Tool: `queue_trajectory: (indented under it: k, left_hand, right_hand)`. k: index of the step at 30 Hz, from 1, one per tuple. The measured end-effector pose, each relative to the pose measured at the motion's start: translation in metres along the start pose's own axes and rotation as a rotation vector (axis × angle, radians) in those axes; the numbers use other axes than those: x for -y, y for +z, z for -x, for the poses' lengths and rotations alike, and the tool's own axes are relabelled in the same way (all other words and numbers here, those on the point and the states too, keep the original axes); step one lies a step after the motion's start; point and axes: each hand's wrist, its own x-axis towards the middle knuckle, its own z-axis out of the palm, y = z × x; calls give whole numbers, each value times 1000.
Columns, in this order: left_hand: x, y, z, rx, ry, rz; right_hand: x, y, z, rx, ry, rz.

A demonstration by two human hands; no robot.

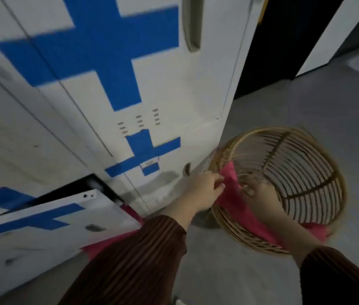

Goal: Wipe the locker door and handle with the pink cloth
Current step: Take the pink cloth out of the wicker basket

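A pink cloth [231,190] drapes over the near rim of a round wicker basket [306,172] on the floor. My left hand [205,190] pinches the cloth at the basket's left edge. My right hand [260,194], inside the basket, grips the same cloth. Left of the basket stands the white locker [174,84], marked with blue tape crosses. Its recessed handle [193,23] is high up at the top of the view. A smaller handle slot [187,168] sits just above my left hand.
A low locker door [53,219] at the lower left hangs open, with pink fabric [108,243] below it. Grey floor [306,95] spreads to the right. A dark gap and a white panel [332,34] stand at the upper right.
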Motion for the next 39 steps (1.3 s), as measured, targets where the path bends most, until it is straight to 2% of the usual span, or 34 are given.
queue_trajectory:
  k: [4, 10, 13, 16, 20, 27, 32, 35, 39]
  left_hand:
    - [25, 50, -30, -60, -46, -36]
    - [54, 97, -56, -267, -223, 292]
    - [56, 95, -49, -406, -251, 337]
    - [51, 81, -36, -481, -187, 353]
    - [39, 45, -10, -599, -61, 420]
    - [5, -45, 55, -761, 149, 615]
    - [-10, -113, 112, -912, 314, 566]
    - [-2, -145, 151, -965, 383, 543]
    - [24, -182, 199, -940, 416, 469]
  right_hand:
    - [-25, 34, -5, -125, 22, 12]
    - [-46, 69, -1, -359, -51, -1]
    - [-44, 70, -2, -373, -64, -8]
    - [-42, 69, -5, -329, -47, -6]
    - [-17, 60, -2, -321, -38, -147]
    - [83, -10, 6, -370, -321, -459]
    - [154, -37, 11, -220, -440, -698]
    - [203, -40, 22, -5, -473, -823]
    - [270, -28, 40, 289, -555, -862]
